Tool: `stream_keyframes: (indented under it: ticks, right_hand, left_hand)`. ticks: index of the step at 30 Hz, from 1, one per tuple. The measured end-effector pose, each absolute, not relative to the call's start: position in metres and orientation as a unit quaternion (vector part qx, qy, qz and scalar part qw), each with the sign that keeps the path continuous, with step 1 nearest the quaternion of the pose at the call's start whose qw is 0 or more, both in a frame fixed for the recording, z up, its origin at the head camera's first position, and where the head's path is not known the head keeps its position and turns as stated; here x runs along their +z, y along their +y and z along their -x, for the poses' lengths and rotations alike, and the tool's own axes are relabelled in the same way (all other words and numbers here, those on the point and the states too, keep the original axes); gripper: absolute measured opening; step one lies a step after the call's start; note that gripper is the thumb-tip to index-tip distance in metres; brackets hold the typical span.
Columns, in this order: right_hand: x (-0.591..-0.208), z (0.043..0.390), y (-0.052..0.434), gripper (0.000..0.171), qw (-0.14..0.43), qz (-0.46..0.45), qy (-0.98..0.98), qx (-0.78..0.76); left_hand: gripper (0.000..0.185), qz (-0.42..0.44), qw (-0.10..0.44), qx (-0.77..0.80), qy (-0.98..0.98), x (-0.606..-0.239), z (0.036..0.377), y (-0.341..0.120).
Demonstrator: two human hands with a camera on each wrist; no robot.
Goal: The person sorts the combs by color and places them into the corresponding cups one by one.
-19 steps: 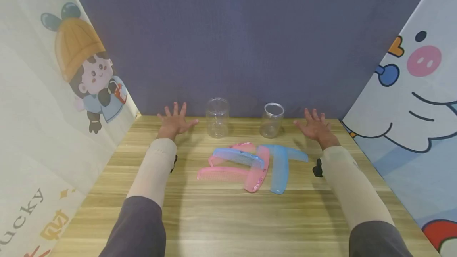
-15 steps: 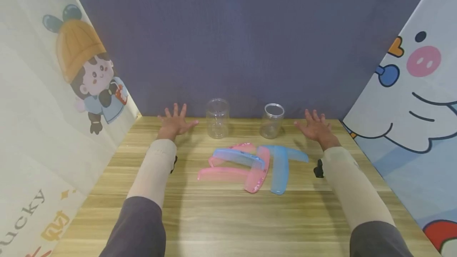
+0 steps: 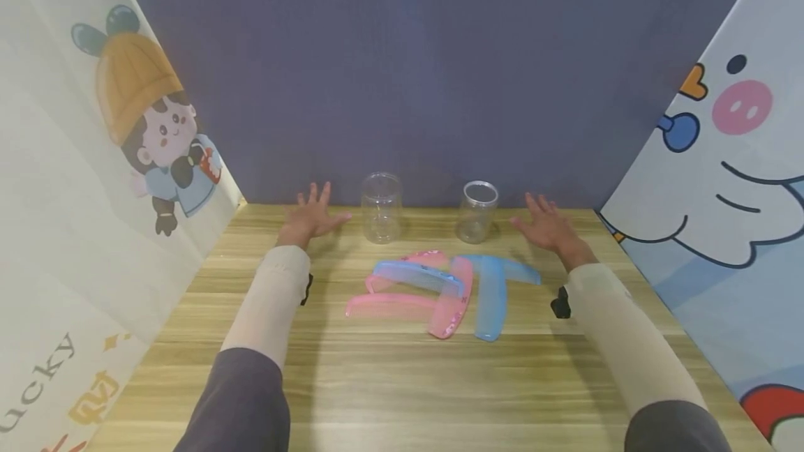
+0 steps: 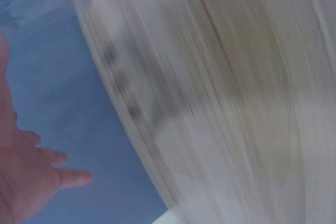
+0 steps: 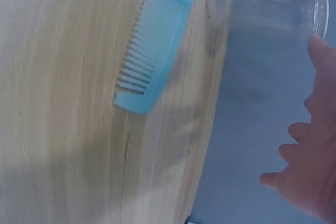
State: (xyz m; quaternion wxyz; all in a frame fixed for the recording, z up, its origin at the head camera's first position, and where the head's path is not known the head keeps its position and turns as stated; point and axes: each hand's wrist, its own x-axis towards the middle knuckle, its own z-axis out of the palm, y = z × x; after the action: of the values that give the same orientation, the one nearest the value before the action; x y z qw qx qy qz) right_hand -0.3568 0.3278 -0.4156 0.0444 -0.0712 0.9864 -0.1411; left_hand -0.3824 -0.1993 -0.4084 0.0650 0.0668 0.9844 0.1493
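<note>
On the pale wooden table, the left hand lies flat with fingers spread at about 11 o'clock from the comb pile, holding nothing, with the taller clear plastic jar just beside it toward the centre. The right hand lies likewise flat and empty with fingers spread at about 1 o'clock, near the shorter clear plastic jar. Between the forearms, at table centre, lies the overlapping pile of pink combs and blue combs, touched by neither hand.
</note>
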Motion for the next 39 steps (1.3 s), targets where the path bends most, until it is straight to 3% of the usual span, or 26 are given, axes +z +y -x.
stream_keyframes:
  ticks: [11, 21, 32, 39]
  right_hand:
    - [-0.419, 0.347, 0.311, 0.089, 0.035, 0.115, 0.977, -0.177]
    - [-0.441, 0.336, 0.286, 0.052, -0.017, 0.203, 0.943, -0.262]
    - [-0.455, 0.314, 0.251, 0.067, 0.019, 0.255, 0.924, -0.283]
    - [-0.463, 0.307, 0.234, 0.061, 0.022, 0.306, 0.917, -0.256]
  left_hand:
    - [0.116, -0.140, 0.029, 0.309, 0.940, -0.420, 0.394, -0.178]
    - [0.109, -0.103, 0.005, 0.400, 0.911, -0.424, 0.398, -0.157]
    - [0.109, -0.105, 0.006, 0.438, 0.893, -0.428, 0.402, -0.142]
    - [0.106, -0.111, 0.001, 0.442, 0.890, -0.424, 0.403, -0.136]
